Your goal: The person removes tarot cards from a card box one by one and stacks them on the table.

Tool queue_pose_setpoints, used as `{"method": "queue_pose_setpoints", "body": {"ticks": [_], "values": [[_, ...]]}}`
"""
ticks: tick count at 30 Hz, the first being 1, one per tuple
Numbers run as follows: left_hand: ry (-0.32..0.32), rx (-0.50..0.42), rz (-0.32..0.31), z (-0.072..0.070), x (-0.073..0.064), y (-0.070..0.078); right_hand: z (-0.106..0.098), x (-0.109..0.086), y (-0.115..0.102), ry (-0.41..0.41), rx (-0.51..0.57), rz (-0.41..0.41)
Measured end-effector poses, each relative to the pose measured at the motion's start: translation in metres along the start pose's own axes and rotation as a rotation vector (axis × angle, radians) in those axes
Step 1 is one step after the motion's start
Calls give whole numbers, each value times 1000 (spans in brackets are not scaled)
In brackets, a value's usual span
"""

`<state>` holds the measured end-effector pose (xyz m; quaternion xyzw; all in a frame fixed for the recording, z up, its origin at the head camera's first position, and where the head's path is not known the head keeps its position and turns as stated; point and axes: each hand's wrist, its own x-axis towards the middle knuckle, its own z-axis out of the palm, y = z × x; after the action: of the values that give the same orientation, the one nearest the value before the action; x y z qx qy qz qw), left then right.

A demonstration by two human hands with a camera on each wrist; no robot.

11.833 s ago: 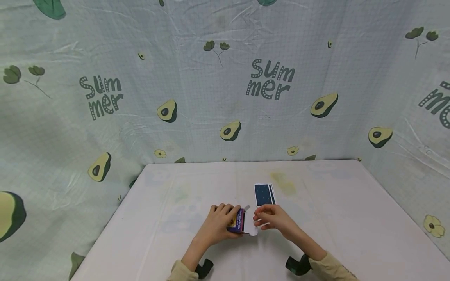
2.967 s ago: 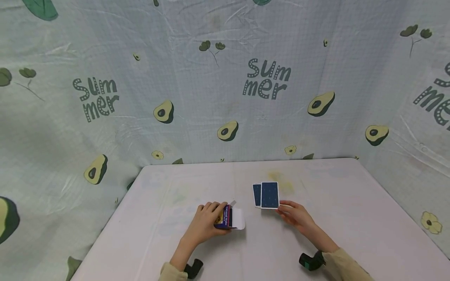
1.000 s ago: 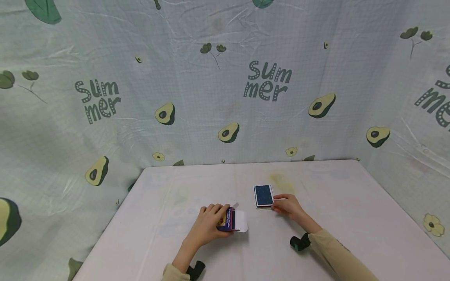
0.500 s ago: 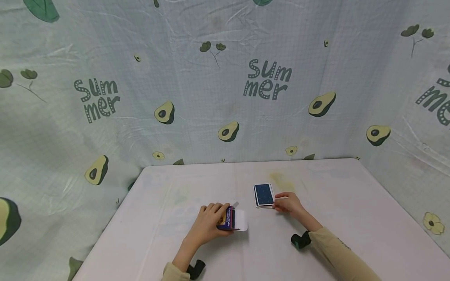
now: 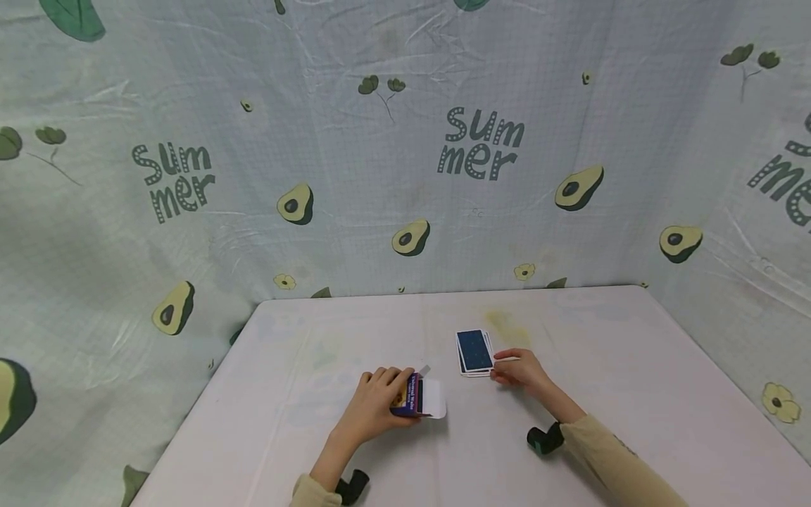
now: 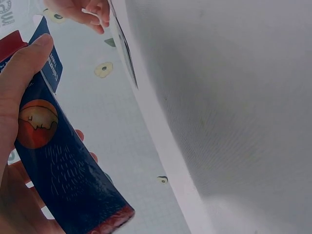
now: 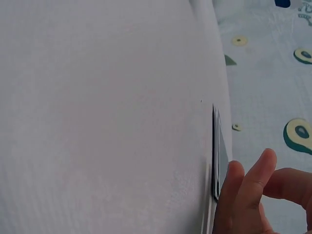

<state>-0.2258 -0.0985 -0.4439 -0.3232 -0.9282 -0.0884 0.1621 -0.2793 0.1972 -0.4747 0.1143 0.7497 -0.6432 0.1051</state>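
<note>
My left hand (image 5: 374, 405) grips a dark blue and purple tarot card box (image 5: 406, 396), its white flap (image 5: 434, 398) folded out to the right. The left wrist view shows a round orange face picture on the box (image 6: 68, 170), with the thumb across its upper part. A stack of cards (image 5: 474, 351), dark blue backs up, lies beyond the box, its edges slightly fanned. At its near right corner, my right hand (image 5: 521, 370) pinches the cards with bent fingers. From the right wrist, the stack (image 7: 217, 156) appears edge-on beside those fingers (image 7: 236, 183).
A white cloth covers the table (image 5: 304, 352), with a yellowish stain (image 5: 510, 329) behind the cards. The avocado-print sheet (image 5: 355, 155) hangs at the back and sides. Black wrist cameras (image 5: 546, 438) sit below both hands, near the beige sleeves (image 5: 617, 461).
Around three seconds ago a card lay offset right over the stack; now the cards sit closer together. In the last half second the top card shifts slightly up and left. The left hand holds still.
</note>
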Motion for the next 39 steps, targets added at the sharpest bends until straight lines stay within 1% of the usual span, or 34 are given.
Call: {"method": "queue_pose_setpoints", "body": {"ticks": [3,7,10,15,19,24,26,29,35,39], "values": [[-6,-3,-1,0,-1,1,3,-9,-3,-26,-3,-22],[-10,-8,4,-1,0,1,8,-23,-6,-100,5,-59],[-10,-14,5,-2,1,2,13,-31,-7,-141,-16,-97],[-11,-11,2,-2,2,1,21,-42,-10,-177,-71,-143],[-13,-1,5,-2,1,1,27,-52,-16,-204,-87,-169],[-11,-11,-3,-2,1,3,33,-63,-23,-216,-96,-190],[-16,-11,-9,-3,1,3,36,-67,-26,-224,-103,-200],[-21,-5,-14,-4,1,4,40,-72,-30,-257,-107,-222],[-30,-4,-3,-8,2,7,48,-74,-32,-342,-87,-252],[-39,3,7,-9,1,10,52,-77,-32,-377,-72,-258]]}}
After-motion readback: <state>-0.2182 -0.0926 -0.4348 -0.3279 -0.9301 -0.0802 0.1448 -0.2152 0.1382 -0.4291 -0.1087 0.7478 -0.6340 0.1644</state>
